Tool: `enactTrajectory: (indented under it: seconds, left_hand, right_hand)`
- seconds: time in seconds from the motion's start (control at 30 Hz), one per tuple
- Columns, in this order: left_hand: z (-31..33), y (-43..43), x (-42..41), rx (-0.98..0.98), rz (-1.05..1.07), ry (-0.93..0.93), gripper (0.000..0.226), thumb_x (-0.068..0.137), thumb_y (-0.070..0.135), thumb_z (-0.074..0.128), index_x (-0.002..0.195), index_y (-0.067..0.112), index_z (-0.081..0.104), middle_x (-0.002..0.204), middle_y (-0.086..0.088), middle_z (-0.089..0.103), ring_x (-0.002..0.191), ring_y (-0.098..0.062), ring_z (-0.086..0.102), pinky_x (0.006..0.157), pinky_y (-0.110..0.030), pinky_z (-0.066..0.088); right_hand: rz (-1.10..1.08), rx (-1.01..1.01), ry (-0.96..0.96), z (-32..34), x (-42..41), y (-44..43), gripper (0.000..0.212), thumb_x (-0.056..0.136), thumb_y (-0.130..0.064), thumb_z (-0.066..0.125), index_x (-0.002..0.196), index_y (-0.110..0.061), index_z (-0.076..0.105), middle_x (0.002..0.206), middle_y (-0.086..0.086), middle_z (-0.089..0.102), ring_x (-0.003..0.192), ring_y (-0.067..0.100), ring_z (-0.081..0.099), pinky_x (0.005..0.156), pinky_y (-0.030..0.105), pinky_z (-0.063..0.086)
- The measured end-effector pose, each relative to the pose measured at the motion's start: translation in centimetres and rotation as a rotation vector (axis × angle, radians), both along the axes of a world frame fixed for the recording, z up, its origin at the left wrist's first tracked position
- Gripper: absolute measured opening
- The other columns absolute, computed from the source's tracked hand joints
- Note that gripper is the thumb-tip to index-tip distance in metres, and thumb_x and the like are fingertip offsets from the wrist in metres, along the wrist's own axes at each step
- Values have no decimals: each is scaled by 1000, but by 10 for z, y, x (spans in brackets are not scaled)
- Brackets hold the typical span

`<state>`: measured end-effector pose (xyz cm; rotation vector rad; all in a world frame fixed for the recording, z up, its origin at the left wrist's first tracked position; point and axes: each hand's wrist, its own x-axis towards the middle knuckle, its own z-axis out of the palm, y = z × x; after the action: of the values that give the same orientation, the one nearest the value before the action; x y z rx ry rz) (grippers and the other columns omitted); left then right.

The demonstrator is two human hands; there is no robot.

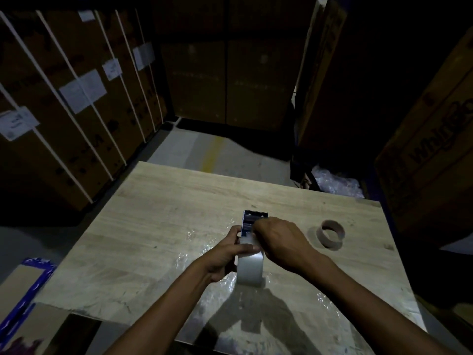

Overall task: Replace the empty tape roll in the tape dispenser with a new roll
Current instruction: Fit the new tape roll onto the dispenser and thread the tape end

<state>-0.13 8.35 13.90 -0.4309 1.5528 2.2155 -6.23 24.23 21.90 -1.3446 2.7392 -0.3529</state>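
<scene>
Stacked cartons wall in a wooden table (158,226), where the tape dispenser (252,226) with its new roll (250,267) is held above the middle, the empty core (330,233) lying just right of it. Left hand (227,254) clenches the dispenser's side; right hand (279,240) pinches what seems the tape end. I'd draw it straight toward the teeth, kept flat.

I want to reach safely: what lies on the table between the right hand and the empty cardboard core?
Nothing: in the head view, bare table separates the right hand from the empty core.

Bench layout, seen from above

Tape dispenser (252,226) sits mid-bench (158,226) with the new roll (250,267) at its 6 o'clock; empty core (330,233) lies at 3 o'clock.
</scene>
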Motion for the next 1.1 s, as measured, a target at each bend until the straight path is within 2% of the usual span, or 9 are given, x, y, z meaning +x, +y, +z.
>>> enactTrajectory:
  seconds: [0.1,0.17,0.3,0.47,0.63,0.8,0.93,1.0,1.1]
  left_hand:
    - [4,-3,0,-17,-21,39,88,59,21,86,134,26,42,135,-20,55,114,-31,61,94,-56,48]
    - [7,-6,1,-28,-54,81,92,58,16,86,136,26,39,131,-17,56,113,-29,60,95,-57,49]
    - [15,-8,3,-86,-153,151,97,60,7,83,140,26,32,130,-11,53,113,-25,59,89,-45,55]
    - [17,3,-2,-121,-80,88,83,65,36,83,135,34,38,132,-4,58,122,-28,57,105,-58,45]
    - [19,7,-7,-162,-35,94,74,67,33,81,129,35,42,130,-4,59,122,-30,57,104,-61,45]
    - [24,9,-5,-159,-24,147,69,71,19,79,125,36,41,128,-9,57,120,-34,56,98,-56,49]
    - [25,11,-4,-169,-38,193,79,65,20,84,129,34,39,130,-8,54,117,-28,56,92,-44,56]
    - [24,12,-3,-165,-40,229,81,65,18,85,131,33,39,131,-7,55,115,-23,57,89,-36,57]
    - [25,14,-6,-105,33,234,77,67,23,84,132,29,43,128,-8,59,113,-22,60,91,-37,56]
  right_hand:
    - [-53,-17,11,9,-9,-3,11,96,-25,49,100,-17,56,98,7,67,80,28,59,61,33,35]
    - [-67,-68,58,13,-16,-3,14,98,-29,49,101,-17,56,106,3,61,88,23,53,63,34,40]
    - [-38,-100,62,22,-25,-4,19,100,-32,45,102,-17,56,127,1,54,104,23,52,73,38,49]
    - [-42,-39,25,29,-24,-5,19,101,-34,41,98,-18,50,94,2,61,79,27,53,65,40,43]
    - [-26,45,42,41,-26,-10,13,100,-29,45,97,-16,48,87,5,62,69,28,50,56,35,28]
    - [-55,78,35,45,-32,-15,13,99,-28,49,94,-16,50,87,6,63,70,29,51,58,34,32]
    - [-104,48,-28,47,-39,-17,10,97,-25,49,88,-19,48,85,2,62,74,28,54,58,34,35]
    - [-130,18,-68,49,-41,-20,11,97,-26,49,86,-21,48,84,0,61,75,28,56,59,34,39]
    - [-167,-43,-97,50,-43,-23,13,98,-29,47,91,-20,54,92,3,68,79,27,61,67,40,51]
